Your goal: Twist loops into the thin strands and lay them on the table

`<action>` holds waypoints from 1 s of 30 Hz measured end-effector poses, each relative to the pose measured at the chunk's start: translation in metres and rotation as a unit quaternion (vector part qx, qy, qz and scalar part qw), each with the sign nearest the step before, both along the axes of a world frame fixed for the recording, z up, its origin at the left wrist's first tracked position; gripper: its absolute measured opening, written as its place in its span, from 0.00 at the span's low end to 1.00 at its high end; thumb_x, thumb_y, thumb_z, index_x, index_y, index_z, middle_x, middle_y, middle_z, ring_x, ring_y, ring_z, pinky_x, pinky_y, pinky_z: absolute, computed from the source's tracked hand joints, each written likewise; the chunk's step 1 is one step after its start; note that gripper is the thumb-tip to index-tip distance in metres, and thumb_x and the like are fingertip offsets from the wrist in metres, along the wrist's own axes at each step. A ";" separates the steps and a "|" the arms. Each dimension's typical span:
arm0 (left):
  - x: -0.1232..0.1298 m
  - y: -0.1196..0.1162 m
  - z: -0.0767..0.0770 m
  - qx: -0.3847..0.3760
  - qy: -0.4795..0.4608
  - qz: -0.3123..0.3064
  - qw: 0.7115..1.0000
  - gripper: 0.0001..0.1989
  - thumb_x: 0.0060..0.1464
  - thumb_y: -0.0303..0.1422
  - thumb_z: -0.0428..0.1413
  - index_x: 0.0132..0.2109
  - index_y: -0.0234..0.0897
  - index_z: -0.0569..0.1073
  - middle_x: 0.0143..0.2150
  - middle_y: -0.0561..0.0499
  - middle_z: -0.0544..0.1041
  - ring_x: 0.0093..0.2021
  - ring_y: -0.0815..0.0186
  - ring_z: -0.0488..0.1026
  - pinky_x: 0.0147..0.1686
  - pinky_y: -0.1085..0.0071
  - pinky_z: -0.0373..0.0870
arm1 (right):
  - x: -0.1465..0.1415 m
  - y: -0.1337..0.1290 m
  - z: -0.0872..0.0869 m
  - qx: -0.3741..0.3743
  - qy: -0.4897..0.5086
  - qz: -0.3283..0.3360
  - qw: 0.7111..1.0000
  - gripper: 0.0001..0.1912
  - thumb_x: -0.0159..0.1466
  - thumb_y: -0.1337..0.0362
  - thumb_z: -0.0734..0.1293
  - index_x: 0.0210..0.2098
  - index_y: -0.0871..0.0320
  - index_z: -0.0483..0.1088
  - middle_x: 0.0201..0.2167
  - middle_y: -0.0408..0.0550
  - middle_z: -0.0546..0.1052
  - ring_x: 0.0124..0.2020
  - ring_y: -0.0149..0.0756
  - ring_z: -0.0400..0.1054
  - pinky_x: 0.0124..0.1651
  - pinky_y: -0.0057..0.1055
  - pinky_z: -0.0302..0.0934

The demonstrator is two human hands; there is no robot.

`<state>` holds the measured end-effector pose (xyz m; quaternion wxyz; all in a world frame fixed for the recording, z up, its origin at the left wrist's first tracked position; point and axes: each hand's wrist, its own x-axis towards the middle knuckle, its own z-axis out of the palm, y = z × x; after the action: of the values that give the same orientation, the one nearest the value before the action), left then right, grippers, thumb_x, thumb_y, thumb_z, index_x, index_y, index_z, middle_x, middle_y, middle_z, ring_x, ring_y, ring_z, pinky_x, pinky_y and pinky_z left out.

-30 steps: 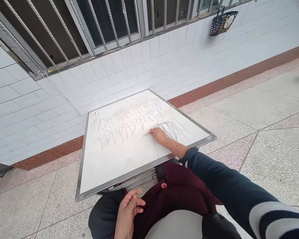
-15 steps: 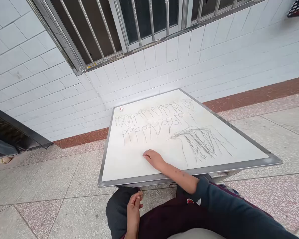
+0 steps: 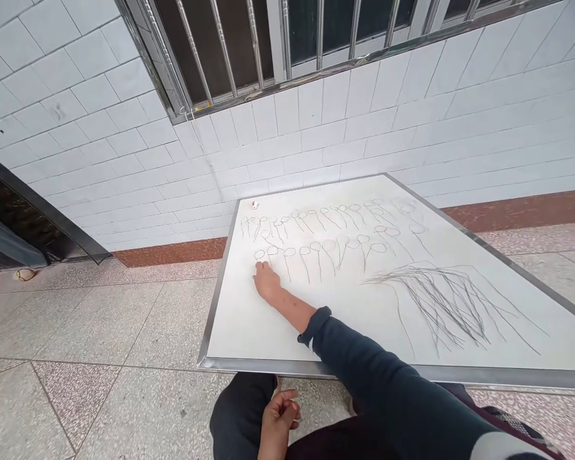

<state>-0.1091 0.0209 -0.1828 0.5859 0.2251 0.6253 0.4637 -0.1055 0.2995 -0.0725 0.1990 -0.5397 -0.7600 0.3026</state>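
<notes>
My right hand (image 3: 267, 282) rests on the white board (image 3: 335, 332) at its left part, fingers curled by the leftmost drawn loop of the lower row; whatever it may hold is too small to make out. Rows of pencil-like loops with tails (image 3: 316, 246) run across the board, and a dense scribble (image 3: 441, 294) covers its right part. Below the board's near edge, my left hand (image 3: 278, 418) hangs over my lap by the dark trouser leg, its fingers curled with the thumb near them; nothing clear shows in it.
A small red and white object (image 3: 255, 204) lies at the board's far left corner. Behind stands a white tiled wall (image 3: 138, 185) with a barred window (image 3: 311, 38). A round object (image 3: 25, 275) is on the floor at far left.
My right hand has moved forward and left on the board, up to the lower row of loops. The view has shifted, and the board looks larger. My left hand stays low near my lap.
</notes>
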 end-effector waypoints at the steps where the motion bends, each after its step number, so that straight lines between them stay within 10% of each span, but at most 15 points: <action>1: -0.001 0.001 0.000 -0.002 -0.002 -0.004 1.000 0.27 0.31 0.49 0.68 0.37 0.34 0.79 0.26 0.51 0.71 0.28 0.66 0.68 0.31 0.69 0.63 | -0.003 0.002 -0.001 -0.004 -0.005 0.001 1.000 0.20 0.63 0.72 0.64 0.54 0.59 0.62 0.53 0.60 0.65 0.49 0.44 0.64 0.40 0.32 0.60; 8: 0.000 -0.003 0.013 0.023 -0.012 -0.071 0.997 0.24 0.37 0.51 0.66 0.34 0.34 0.80 0.25 0.49 0.74 0.27 0.65 0.69 0.28 0.70 0.62 | 0.022 -0.041 -0.005 -0.040 0.056 0.018 0.997 0.12 0.60 0.75 0.62 0.43 0.57 0.66 0.45 0.53 0.69 0.44 0.41 0.64 0.39 0.31 0.58; 14: -0.018 -0.011 0.081 0.100 0.002 -0.024 0.995 0.17 0.49 0.45 0.62 0.38 0.35 0.80 0.26 0.49 0.77 0.27 0.68 0.70 0.29 0.72 0.64 | 0.081 -0.129 0.011 -0.132 0.198 0.091 0.967 0.10 0.69 0.61 0.54 0.40 0.57 0.64 0.33 0.43 0.69 0.27 0.28 0.61 0.31 0.26 0.58; 19: -0.026 0.005 0.151 0.203 -0.021 0.175 0.963 0.22 0.50 0.38 0.64 0.52 0.42 0.73 0.44 0.49 0.79 0.42 0.69 0.74 0.42 0.73 0.68 | 0.127 -0.193 0.041 -0.339 0.448 0.152 0.813 0.16 0.63 0.50 0.65 0.36 0.58 0.66 0.28 0.40 0.63 0.23 0.25 0.50 0.25 0.24 0.43; 24: 0.001 0.004 0.189 0.242 -0.084 0.136 0.957 0.25 0.52 0.36 0.63 0.57 0.41 0.70 0.49 0.46 0.77 0.44 0.68 0.74 0.44 0.70 0.69 | 0.151 -0.221 0.056 -0.401 0.467 0.180 0.767 0.17 0.61 0.50 0.68 0.35 0.59 0.68 0.27 0.40 0.62 0.24 0.24 0.48 0.25 0.25 0.37; 30: 0.021 -0.007 0.197 0.254 -0.136 0.167 0.943 0.24 0.51 0.33 0.64 0.56 0.40 0.71 0.45 0.47 0.78 0.38 0.71 0.74 0.38 0.76 0.69 | 0.161 -0.235 0.056 -0.436 0.459 0.206 0.746 0.18 0.60 0.49 0.69 0.34 0.59 0.67 0.26 0.40 0.60 0.25 0.24 0.48 0.25 0.25 0.37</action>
<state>-0.0880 0.0134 0.0143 0.5026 0.1942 0.4298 0.7245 0.0555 0.0648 -0.0160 0.2000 -0.1944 -0.4549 0.8457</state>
